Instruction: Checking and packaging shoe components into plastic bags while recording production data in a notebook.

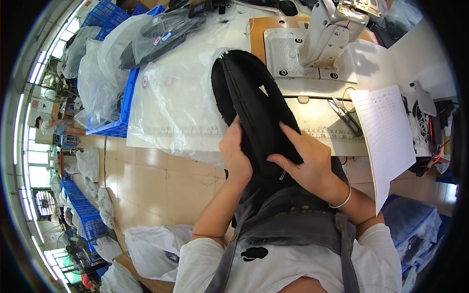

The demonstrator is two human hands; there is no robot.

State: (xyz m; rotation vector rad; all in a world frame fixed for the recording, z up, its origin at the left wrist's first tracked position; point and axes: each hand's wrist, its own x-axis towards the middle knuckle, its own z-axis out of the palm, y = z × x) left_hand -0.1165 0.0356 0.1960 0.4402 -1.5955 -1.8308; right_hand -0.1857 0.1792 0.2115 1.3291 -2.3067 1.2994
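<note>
Grips long black cloth piece (251, 119) with left hand (236, 154) on left side and right hand (312, 156) on right side, near bottom end. Bends 2 hands round sides, with left fingers mostly hidden, maybe to stop floppy cloth from slipping. Holds it in front of body (288, 234), with top end over table (317, 111), likely for close look and easy turning. Has scissors (352, 122) at right, maybe for quick grab. Has sewing machine (326, 49) farther back, paper pad (386, 136) past scissors, clear plastic (171, 97) at left.
</note>
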